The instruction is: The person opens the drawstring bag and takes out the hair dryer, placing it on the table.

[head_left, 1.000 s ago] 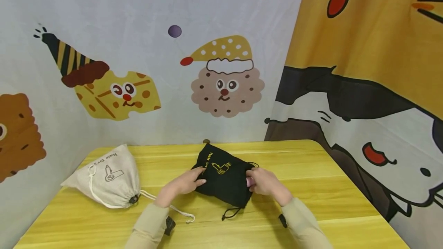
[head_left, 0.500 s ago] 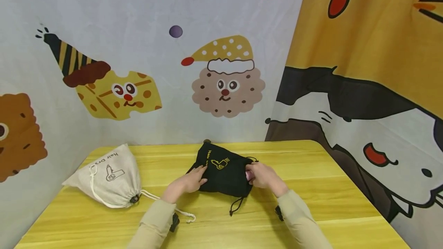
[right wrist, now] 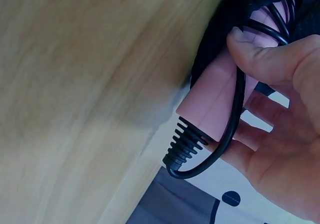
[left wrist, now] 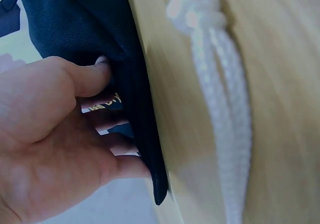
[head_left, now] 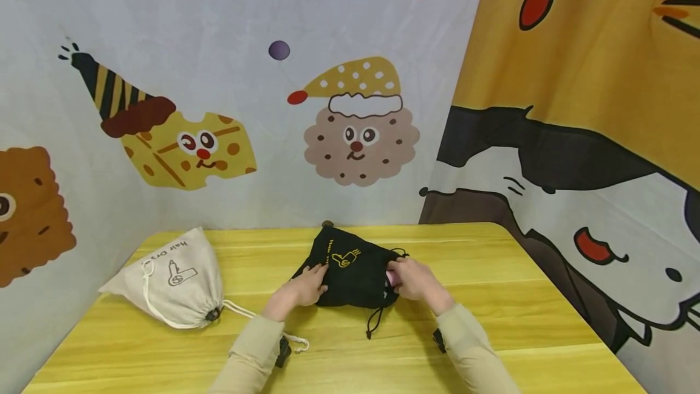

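Note:
A black drawstring bag [head_left: 355, 281] with a gold hair dryer print lies in the middle of the table. My left hand [head_left: 305, 287] rests on its left part, fingers spread over the cloth; in the left wrist view, the thumb [left wrist: 92, 78] touches the fabric. At the bag's right-hand mouth, my right hand [head_left: 414, 278] grips the pink handle [right wrist: 212, 96] of a hair dryer. A black cord [right wrist: 239, 103] loops beside the handle under my thumb, leaving through a ribbed sleeve. The rest of the hair dryer is hidden in the bag.
A beige drawstring bag [head_left: 183, 278] with the same print stands at the left, looking filled. Its white cord [left wrist: 225, 98] trails towards my left forearm. A cartoon-printed cloth [head_left: 219, 47] hangs behind the yellow wooden table [head_left: 519, 321].
My left hand has slid slightly right on the black bag. My right hand has shifted a little up and left with the handle, and the bag's front right corner and cord have moved.

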`<state>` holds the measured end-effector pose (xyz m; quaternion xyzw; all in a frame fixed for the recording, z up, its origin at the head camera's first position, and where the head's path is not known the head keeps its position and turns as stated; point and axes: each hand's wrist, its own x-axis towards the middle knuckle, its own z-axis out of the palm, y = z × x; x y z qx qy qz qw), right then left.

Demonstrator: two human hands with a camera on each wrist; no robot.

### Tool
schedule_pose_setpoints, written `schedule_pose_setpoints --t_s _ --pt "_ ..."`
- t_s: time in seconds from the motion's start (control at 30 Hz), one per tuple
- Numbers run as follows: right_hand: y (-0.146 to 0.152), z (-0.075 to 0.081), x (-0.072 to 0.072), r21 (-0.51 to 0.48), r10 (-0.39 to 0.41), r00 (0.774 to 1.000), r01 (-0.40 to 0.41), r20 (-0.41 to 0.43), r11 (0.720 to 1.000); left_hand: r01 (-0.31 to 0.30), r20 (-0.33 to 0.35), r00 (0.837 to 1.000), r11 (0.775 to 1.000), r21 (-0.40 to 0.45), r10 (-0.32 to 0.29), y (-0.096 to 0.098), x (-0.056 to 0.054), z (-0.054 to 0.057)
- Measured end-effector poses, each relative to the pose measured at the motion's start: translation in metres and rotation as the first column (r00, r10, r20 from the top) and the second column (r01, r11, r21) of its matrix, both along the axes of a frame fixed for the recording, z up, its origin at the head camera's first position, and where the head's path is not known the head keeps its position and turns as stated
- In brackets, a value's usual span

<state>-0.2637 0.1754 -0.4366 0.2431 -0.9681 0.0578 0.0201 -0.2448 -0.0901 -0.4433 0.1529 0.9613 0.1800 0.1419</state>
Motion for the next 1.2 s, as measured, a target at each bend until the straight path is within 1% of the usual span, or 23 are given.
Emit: schedule_pose_setpoints --t_s 0.1,0.23,0.37,0.6,0.73,0.87,1.07,1.2 --pt "0.000 -0.001 0.001 0.007 -0.001 1.000 0.001 -0.006 1.000 0.015 -0.009 1.000 1.000 0.007 -0.015 0.000 -0.001 0.000" --pt "0.000 -0.003 0.001 0.026 0.001 1.000 -0.001 -0.020 1.000 0.018 -0.008 1.000 1.000 0.013 -0.018 0.000 -0.002 0.001" --pt "0.000 -0.004 0.004 0.030 0.001 0.999 0.000 -0.036 1.000 0.008 -0.010 1.000 1.000 0.007 -0.008 0.001 -0.001 0.001" --pt "0.001 -0.002 0.013 0.044 -0.003 0.999 0.005 -0.049 0.999 -0.011 -0.012 1.000 1.000 -0.012 0.011 0.003 -0.001 0.004" --pt "0.001 -0.002 0.017 0.050 -0.012 0.998 0.014 -0.054 0.999 -0.028 -0.010 1.000 0.999 -0.027 0.028 0.005 0.000 0.003" --pt "0.002 0.000 0.021 0.054 -0.016 0.999 0.019 -0.050 0.998 -0.046 -0.011 0.999 0.998 -0.041 0.045 0.006 -0.001 0.001" --pt "0.003 0.001 0.026 0.060 -0.027 0.999 0.029 -0.045 0.998 -0.054 -0.018 0.998 0.997 -0.049 0.053 0.008 -0.002 -0.001" --pt "0.003 0.002 0.028 0.064 -0.034 0.999 0.036 -0.034 0.997 -0.055 -0.019 0.998 0.997 -0.057 0.054 0.007 -0.001 0.001"
